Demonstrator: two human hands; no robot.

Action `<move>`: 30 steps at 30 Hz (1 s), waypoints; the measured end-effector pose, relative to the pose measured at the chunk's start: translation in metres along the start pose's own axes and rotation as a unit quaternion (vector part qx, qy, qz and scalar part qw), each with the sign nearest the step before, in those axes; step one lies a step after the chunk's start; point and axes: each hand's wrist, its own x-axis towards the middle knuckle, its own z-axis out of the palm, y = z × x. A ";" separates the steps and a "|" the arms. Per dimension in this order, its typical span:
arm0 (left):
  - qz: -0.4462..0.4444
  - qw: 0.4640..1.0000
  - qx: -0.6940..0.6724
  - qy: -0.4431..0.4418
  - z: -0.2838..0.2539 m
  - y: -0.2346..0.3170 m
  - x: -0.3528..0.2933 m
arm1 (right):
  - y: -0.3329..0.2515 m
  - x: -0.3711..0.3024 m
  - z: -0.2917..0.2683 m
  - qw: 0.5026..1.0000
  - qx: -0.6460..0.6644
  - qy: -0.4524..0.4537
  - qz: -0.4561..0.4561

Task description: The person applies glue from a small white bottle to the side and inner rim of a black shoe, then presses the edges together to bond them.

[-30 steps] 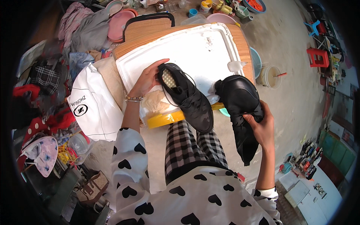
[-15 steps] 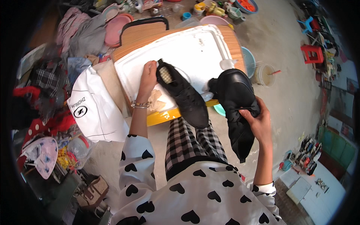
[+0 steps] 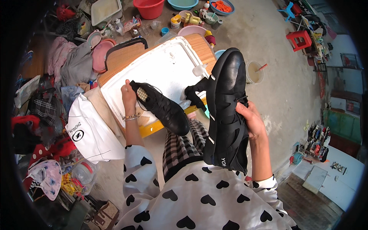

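My right hand grips a black lace-up shoe, held up in front of me with its toe pointing away and its heel toward my chest. My left hand holds the heel end of a second black shoe, which rests on the white foam board with its toe pointing toward my knee. The insole of that shoe shows a pale patterned patch. A bracelet circles my left wrist. The foam board lies on an orange-and-yellow surface just beyond my checked trousers.
A white bag lies at my left among heaped clothes and bags. Basins, bottles and small pots stand on the concrete floor beyond the board. A bucket with a stick sits to the right, a red stool farther off.
My right hand has raised its shoe from low by my knee up to board height, toe now pointing away. The left hand stays on the other shoe's heel.
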 end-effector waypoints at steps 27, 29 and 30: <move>0.087 0.897 -0.370 -0.225 0.033 0.266 -0.249 | -0.027 -0.043 0.039 0.983 -0.133 0.071 -0.102; 0.084 0.890 -0.387 -0.225 0.035 0.263 -0.246 | -0.027 -0.043 0.039 0.980 -0.150 0.061 -0.113; 0.079 0.884 -0.401 -0.228 0.037 0.262 -0.244 | -0.029 -0.044 0.041 0.979 -0.156 0.056 -0.121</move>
